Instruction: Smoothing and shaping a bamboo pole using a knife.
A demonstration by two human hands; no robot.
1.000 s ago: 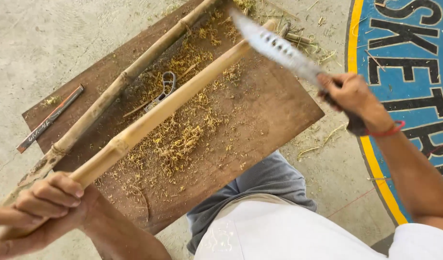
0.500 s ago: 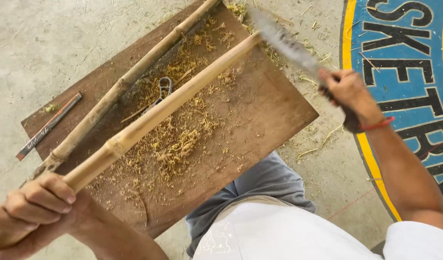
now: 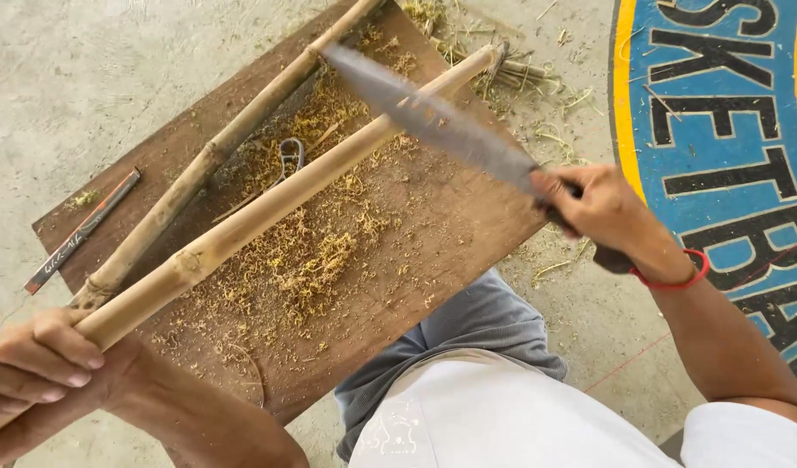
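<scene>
My left hand grips the near end of a long yellow bamboo pole that slants up across a brown wooden board. My right hand, with a red band at the wrist, holds the handle of a large knife. Its broad grey blade lies across the pole's far part, blurred by motion. A second bamboo pole rests on the board to the left, parallel to the first.
Yellow shavings cover the board's middle. A small pair of scissors lies between the poles. A flat dark stick sits at the board's left edge. Grey concrete floor surrounds it, with blue painted markings at right. My knee is below.
The knife has swung left and down, from raised beyond the pole's far end to lying across the pole. My left hand holds the pole steady.
</scene>
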